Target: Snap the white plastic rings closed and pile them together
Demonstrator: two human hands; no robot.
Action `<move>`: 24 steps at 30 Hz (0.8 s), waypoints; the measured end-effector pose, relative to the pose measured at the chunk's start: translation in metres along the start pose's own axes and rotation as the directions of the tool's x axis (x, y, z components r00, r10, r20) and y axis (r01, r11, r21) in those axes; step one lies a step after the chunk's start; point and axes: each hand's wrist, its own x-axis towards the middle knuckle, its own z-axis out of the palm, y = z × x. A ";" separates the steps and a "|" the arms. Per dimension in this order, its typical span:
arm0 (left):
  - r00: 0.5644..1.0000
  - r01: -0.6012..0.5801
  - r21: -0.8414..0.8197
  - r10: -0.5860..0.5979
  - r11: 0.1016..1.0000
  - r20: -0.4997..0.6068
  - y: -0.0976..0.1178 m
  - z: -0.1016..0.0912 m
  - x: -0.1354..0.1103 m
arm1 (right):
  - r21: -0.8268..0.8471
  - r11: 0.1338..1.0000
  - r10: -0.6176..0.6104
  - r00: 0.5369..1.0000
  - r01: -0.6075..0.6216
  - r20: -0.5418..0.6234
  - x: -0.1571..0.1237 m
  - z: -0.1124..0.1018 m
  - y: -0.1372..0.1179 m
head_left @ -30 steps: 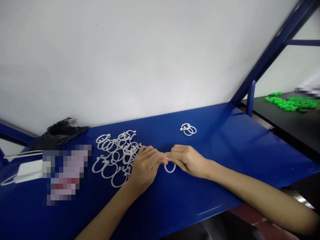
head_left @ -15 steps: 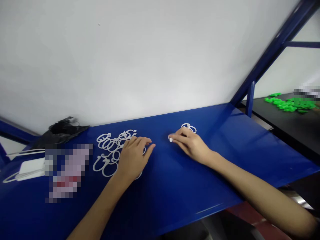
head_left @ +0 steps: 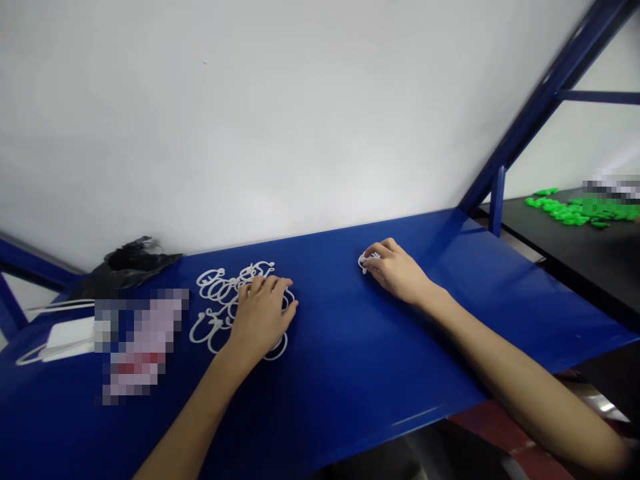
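Note:
My left hand [head_left: 263, 310] rests over a loose pile of white plastic curtain rings [head_left: 219, 288], each with a small eyelet. Its fingers are apart and bent downward onto the rings; the fingertips partly hide what they touch. Further right, my right hand [head_left: 397, 267] is closed, thumb and fingers pinched at a small white group of curtain rings [head_left: 361, 261]. A small white end shows just below those fingertips. The hand covers most of this group, so how many rings lie there cannot be seen.
On the blue table [head_left: 340, 373], a black plastic bag [head_left: 135, 260] lies at the back left. Before it are a white card with cord [head_left: 67, 337] and a blurred pinkish packet [head_left: 150, 340]. Green pieces [head_left: 565, 210] lie on a black table at right. A blue frame post [head_left: 535, 100] slants up.
My right hand has moved right and away from me, carrying a small white piece to the small group of rings. My left hand has shifted slightly left and down onto the pile.

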 end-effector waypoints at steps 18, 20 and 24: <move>0.997 -0.005 -0.033 0.008 0.999 0.077 -0.006 -0.001 0.001 | 0.159 0.968 -0.191 0.981 0.193 -0.032 -0.001 0.001 -0.048; 0.993 -0.010 -0.053 0.016 0.999 0.115 -0.009 -0.001 0.000 | 0.224 0.940 -0.268 0.963 0.259 0.013 -0.002 0.004 -0.062; 0.987 -0.107 -0.158 0.124 0.982 0.102 -0.011 0.004 0.002 | 0.295 0.889 -0.379 0.924 0.351 0.045 -0.001 0.015 -0.085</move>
